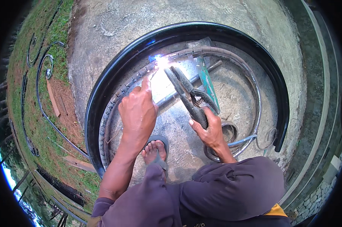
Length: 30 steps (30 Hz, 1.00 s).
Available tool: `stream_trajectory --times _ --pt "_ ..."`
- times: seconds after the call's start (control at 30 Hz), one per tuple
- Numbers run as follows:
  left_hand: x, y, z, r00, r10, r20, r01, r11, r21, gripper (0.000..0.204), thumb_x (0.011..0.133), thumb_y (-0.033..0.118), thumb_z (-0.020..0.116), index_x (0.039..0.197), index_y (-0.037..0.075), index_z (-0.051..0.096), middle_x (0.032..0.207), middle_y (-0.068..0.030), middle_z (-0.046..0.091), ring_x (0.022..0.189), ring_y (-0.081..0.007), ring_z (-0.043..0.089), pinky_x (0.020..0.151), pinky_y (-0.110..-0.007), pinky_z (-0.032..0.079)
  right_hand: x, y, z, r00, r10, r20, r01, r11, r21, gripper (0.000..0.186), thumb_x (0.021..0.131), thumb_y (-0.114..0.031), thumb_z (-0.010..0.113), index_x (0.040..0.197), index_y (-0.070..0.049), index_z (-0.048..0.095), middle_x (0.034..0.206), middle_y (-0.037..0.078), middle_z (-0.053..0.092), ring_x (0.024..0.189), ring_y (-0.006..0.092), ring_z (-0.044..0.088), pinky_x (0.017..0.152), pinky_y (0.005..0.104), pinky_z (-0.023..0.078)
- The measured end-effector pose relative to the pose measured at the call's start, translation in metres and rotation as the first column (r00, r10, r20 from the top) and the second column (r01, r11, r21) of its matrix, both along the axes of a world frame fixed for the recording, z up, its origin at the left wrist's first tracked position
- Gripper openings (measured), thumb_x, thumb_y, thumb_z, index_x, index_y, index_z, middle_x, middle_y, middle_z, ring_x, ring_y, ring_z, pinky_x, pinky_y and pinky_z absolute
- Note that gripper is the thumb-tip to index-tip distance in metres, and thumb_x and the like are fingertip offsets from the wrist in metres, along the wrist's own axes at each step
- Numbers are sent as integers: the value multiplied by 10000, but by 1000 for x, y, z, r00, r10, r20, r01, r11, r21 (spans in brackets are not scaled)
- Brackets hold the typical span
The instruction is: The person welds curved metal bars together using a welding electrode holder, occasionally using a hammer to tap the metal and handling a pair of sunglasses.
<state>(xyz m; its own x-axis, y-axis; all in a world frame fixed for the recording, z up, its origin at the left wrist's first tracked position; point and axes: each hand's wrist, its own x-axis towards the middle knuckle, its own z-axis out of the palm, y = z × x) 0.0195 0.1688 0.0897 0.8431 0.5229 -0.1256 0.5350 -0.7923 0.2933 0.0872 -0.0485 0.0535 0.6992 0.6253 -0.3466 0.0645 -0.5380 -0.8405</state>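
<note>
A bright welding arc [162, 61] glares at the upper left stretch of a curved, notched metal strip [250, 75] bent into a hoop. My right hand [212, 130] grips a dark welding electrode holder [195, 109], its jaw end close to the glare; the electrode itself is lost in the light. My left hand [138, 108] has its index finger stretched to the strip just below the arc, while its other fingers are bent. Beneath the hoop lie a pale metal plate [157, 85] and a piece with worn green paint [207, 81].
A thick black curved length [225, 28] arches around the hoop on the concrete slab [102, 22]. A round metal ring [229, 132] lies beside my right wrist. My sandalled foot [155, 151] stands inside the hoop. Cables [38, 87] and wood pieces [53, 98] lie on grass at left.
</note>
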Motion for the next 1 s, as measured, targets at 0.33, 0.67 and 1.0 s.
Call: stream_trajectory --times 0.33,0.67,1.0 --pt "-1 1 2 997 10 -81 -10 1000 4 501 756 26 616 1255 -15 593 887 -216 687 745 -383 711 663 -479 571 -3 0 -2 1000 9 10 -9 1000 -5 412 858 -197 734 1158 39 578 862 212 681 788 335 703 705 384 531" --pt "0 -4 15 1000 20 17 -21 998 53 231 788 11 582 1015 33 617 814 -194 689 746 -406 699 656 -500 550 -4 -8 -15 992 -122 -37 124 990 61 265 900 -214 715 963 1 572 628 15 571 502 86 541 467 261 409" --pt "6 -5 5 999 -19 30 17 999 50 131 780 -6 576 911 2 580 784 -217 681 738 -404 708 651 -487 562 -6 -8 -13 987 -129 -95 135 989 54 278 903 -234 719 927 -14 551 602 13 558 490 84 537 456 255 405"
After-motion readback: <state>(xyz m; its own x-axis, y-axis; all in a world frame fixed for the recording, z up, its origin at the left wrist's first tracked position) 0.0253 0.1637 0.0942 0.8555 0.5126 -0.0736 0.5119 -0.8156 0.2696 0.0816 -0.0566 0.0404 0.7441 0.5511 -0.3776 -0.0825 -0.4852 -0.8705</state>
